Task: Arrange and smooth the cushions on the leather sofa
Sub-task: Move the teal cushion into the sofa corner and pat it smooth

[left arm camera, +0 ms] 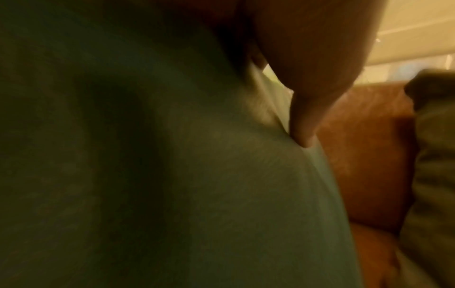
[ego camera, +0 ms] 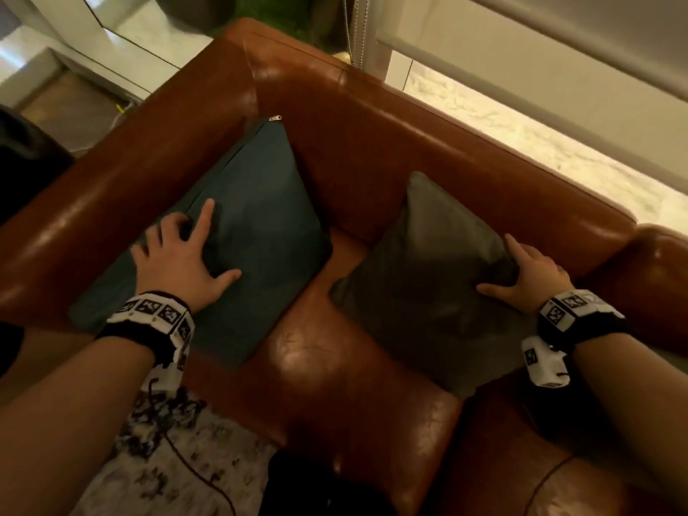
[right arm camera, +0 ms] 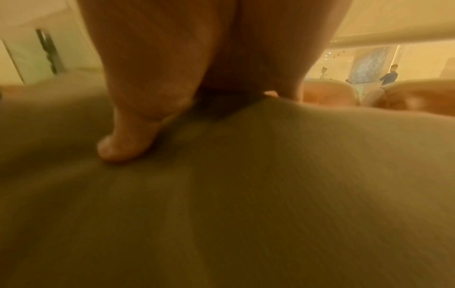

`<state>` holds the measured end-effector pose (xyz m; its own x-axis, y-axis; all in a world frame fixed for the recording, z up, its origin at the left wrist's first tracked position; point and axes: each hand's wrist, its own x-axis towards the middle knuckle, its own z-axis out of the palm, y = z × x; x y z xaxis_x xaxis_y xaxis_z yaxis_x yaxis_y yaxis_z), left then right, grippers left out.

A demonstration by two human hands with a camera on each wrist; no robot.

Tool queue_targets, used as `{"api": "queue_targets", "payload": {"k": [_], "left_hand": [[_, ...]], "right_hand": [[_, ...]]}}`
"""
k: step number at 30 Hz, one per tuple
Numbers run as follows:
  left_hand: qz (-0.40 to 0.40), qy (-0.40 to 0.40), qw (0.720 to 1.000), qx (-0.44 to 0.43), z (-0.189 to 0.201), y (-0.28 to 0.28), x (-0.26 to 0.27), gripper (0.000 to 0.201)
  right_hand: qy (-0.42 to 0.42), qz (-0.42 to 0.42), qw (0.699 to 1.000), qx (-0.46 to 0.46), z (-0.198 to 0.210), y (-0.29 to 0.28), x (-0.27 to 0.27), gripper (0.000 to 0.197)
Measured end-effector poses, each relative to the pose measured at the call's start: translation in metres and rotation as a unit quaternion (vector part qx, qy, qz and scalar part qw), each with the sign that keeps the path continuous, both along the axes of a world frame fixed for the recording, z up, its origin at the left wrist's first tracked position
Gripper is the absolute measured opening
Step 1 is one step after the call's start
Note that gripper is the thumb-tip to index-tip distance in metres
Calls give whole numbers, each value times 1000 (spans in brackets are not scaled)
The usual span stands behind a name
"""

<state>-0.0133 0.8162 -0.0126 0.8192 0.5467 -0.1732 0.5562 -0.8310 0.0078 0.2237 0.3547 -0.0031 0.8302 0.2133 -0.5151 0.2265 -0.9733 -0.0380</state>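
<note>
A teal cushion leans in the corner of the brown leather sofa. My left hand lies flat on its left half with the fingers spread. The left wrist view shows one fingertip denting the teal cushion. A grey-olive cushion leans against the sofa back to the right. On its right corner rests my right hand, the thumb on the front face and the fingers straight along the edge. The right wrist view shows the thumb pressing into the grey cushion.
A strip of bare leather seat separates the two cushions. A patterned rug with a dark cable lies in front of the sofa at the lower left. A roller blind and a pale ledge run behind the sofa back. White cabinets stand at the upper left.
</note>
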Motion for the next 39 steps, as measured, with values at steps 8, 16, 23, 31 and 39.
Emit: {"api": "queue_targets", "payload": {"k": [8, 16, 23, 31, 39], "left_hand": [[165, -50, 985, 5, -7, -8, -31, 72], [164, -9, 985, 59, -40, 10, -54, 72], [219, -76, 971, 62, -53, 27, -72, 73], [610, -415, 588, -330, -60, -7, -91, 73], [666, -465, 548, -200, -57, -3, -97, 70]], "right_hand": [[-105, 262, 909, 306, 35, 202, -43, 63], [-114, 640, 726, 224, -36, 434, -87, 53], [-189, 226, 946, 137, -54, 394, 75, 60], [41, -50, 894, 444, -50, 422, 21, 59], [47, -27, 894, 446, -55, 444, 28, 50]]}}
